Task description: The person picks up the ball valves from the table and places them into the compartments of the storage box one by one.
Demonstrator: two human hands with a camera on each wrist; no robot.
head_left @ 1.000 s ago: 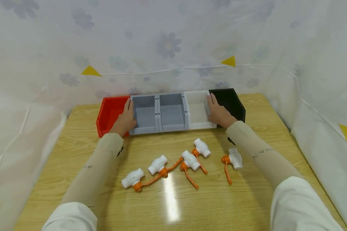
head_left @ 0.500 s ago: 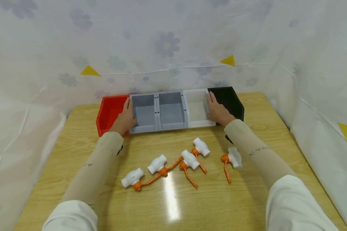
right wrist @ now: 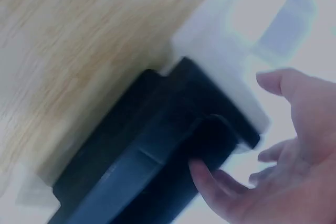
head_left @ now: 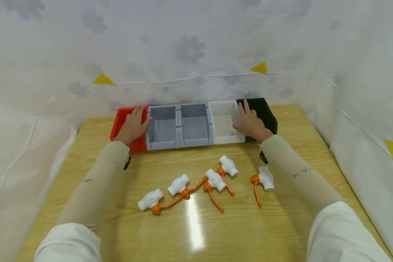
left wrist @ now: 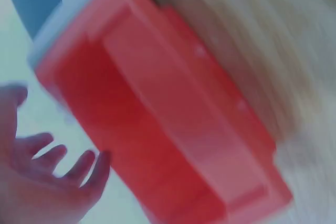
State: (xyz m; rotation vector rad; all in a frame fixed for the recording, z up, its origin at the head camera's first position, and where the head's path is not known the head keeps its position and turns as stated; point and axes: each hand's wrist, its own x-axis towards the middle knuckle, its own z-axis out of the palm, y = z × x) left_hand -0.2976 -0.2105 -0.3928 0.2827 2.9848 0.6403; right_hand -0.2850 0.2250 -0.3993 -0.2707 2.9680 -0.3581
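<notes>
My left hand [head_left: 132, 127] hovers over the red bin [head_left: 118, 125] at the row's left end, thumb spread toward the grey bin [head_left: 163, 125] beside it. In the left wrist view its fingers [left wrist: 97, 177] are loosely bent with nothing between them. My right hand [head_left: 250, 122] is over the border between the white bin [head_left: 224, 122] and the black bin [head_left: 265, 116], fingers spread. The right wrist view has this hand [right wrist: 294, 166] holding nothing, one fingertip overlapping the black bin [right wrist: 157, 150]. A second grey bin [head_left: 194, 125] stands mid-row.
Several white valves with orange handles lie on the wooden table [head_left: 144, 240] before the bins, one valve [head_left: 265, 178] apart at the right. Another valve [head_left: 150, 200] lies leftmost. A flowered sheet [head_left: 190, 32] hangs behind the table, with yellow triangles [head_left: 104, 79] on it.
Both hands have loosened off the bin walls and their fingers have spread. The left hand has shifted left over the red bin. Bins and valves look unmoved.
</notes>
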